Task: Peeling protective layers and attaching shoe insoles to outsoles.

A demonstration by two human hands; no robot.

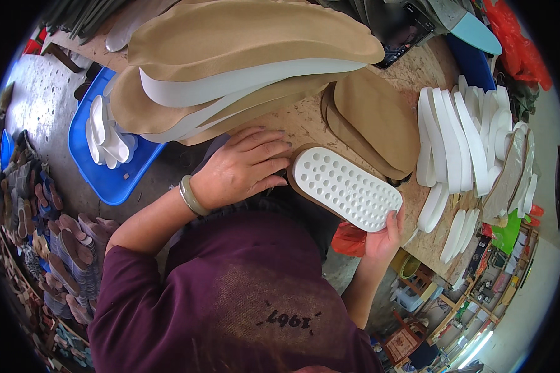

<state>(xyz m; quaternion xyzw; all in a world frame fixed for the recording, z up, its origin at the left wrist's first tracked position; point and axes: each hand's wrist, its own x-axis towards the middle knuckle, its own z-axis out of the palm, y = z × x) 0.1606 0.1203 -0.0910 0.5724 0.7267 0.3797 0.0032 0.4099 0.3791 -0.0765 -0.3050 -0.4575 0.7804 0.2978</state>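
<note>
Here's the right hand [384, 237], thumb and fingers pinching one end of the dimpled white sole [348, 188], a brown layer [297, 151] peeking beneath, by the edge of the surface [295, 121]. The left hand [246, 165] hangs loosely spread near the other end. Beyond, the brown-topped stack [249, 37] looks done; off right, bare white soles [457, 137] seem left.

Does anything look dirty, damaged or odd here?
Nothing looks plainly broken; the dimpled white sole in the right hand seems whole. What stands out is a yellowish, dusty-looking patch on the purple shirt, uneven against the darker cloth. Whether it is dust or wear, I cannot tell.
</note>
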